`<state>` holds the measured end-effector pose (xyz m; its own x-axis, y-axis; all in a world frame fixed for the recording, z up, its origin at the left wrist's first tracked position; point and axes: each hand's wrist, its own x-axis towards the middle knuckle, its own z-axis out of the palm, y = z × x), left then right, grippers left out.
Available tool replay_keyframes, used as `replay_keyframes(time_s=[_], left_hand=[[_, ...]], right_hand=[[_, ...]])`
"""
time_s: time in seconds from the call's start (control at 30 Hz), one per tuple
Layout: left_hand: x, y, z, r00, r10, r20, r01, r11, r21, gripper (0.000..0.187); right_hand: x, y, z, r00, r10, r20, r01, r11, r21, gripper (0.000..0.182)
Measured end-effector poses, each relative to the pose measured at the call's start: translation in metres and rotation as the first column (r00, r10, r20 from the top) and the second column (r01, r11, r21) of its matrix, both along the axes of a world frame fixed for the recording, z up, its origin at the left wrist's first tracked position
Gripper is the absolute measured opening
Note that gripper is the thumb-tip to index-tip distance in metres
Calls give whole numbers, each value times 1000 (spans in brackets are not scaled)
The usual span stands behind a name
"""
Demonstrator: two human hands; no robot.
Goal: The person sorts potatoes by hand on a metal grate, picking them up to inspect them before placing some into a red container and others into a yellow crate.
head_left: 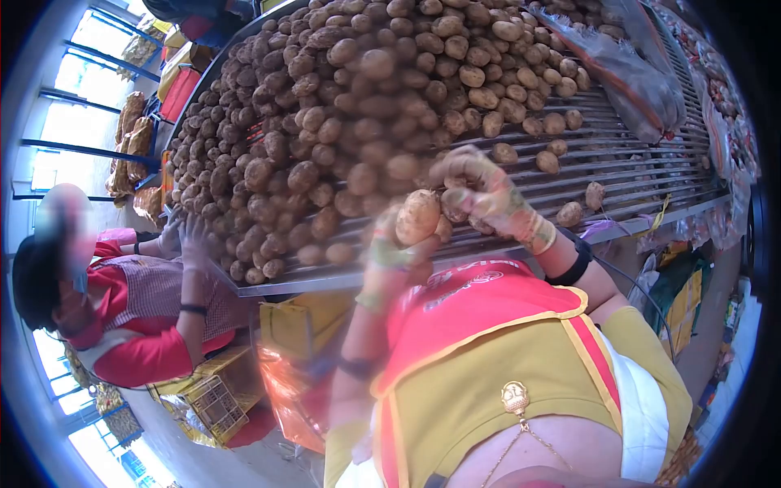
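Note:
My left hand (392, 252), in a light patterned glove and blurred by motion, is closed around a large pale-brown potato (417, 217) above the near edge of the slatted metal table (643, 154). Just to its right, my right hand (486, 193), in a similar stained glove, has its fingers curled over a smaller potato (454, 205), which they partly hide. A few more potatoes lie under and between the two hands. Beyond them spreads a big heap of potatoes (277, 106), blurred in the middle.
Loose potatoes (570, 214) sit on the slats at right. A clear plastic bag (626, 81) lies at the back right. To my left, a co-worker (146, 301) in red holds both hands at the table's edge. Yellow crates (211, 398) and an orange bag (285, 398) stand below.

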<state>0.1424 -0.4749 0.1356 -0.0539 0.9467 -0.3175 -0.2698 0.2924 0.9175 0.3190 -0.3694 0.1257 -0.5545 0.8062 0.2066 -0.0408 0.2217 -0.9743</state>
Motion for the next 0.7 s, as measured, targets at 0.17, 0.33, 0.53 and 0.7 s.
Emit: replay_keyframes(time_s=[0.17, 0.33, 0.53, 0.7], left_hand=[[-5, -8, -35, 888, -119, 445, 86, 992, 93, 48], [-15, -13, -39, 869, -243, 430, 226, 970, 91, 49], [-32, -25, -38, 911, -304, 280, 286, 953, 105, 63], [-84, -115, -89, 334, 358, 872, -195, 931, -307, 55]], right_hand=[[-1, 1, -14, 991, -82, -103, 50, 959, -281, 27], [-1, 0, -2, 994, 108, -8, -109, 993, -35, 13], [-6, 4, -22, 916, -390, -90, 357, 898, -259, 22], [61, 14, -69, 923, -379, 68, 381, 924, -25, 30]])
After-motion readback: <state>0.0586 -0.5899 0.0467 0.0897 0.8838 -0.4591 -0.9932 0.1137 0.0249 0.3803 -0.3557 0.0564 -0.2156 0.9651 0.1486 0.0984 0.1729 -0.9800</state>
